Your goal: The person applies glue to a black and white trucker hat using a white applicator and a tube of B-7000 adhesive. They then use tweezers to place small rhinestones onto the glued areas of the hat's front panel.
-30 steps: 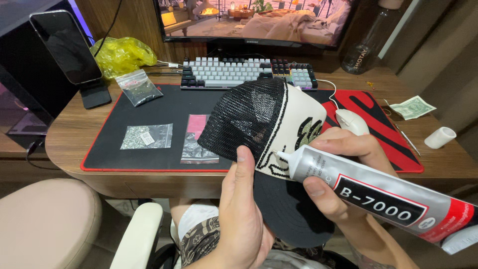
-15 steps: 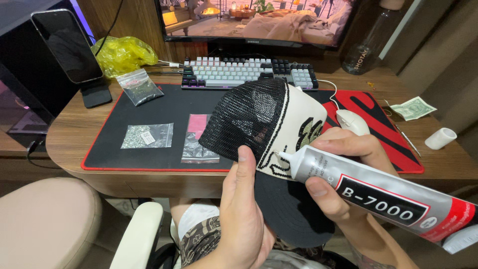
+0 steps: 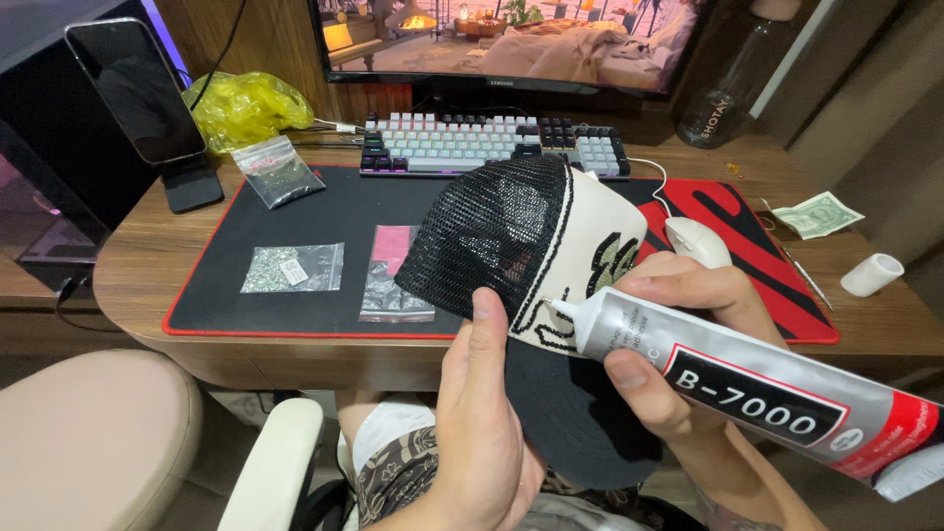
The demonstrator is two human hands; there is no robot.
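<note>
Almost nothing moves since the earlier frame — glue tube tip stays at the cap's front.
Right hand (image 3: 688,344) clamps the glue tube (image 3: 747,388), long axis pointing left; left hand (image 3: 482,413) grips the cap (image 3: 551,256) from below, over the surface (image 3: 147,265) edge.

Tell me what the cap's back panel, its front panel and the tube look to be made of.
Cap: the back panel looks like black open mesh, likely synthetic; the holes show through. The front panel looks like cream woven fabric, matte, with dark stitched or beaded design. The tube, held in the right hand, looks like soft metal or laminate, silvery and slightly glossy, with a translucent plastic nozzle. The left hand supports the cap.
</note>
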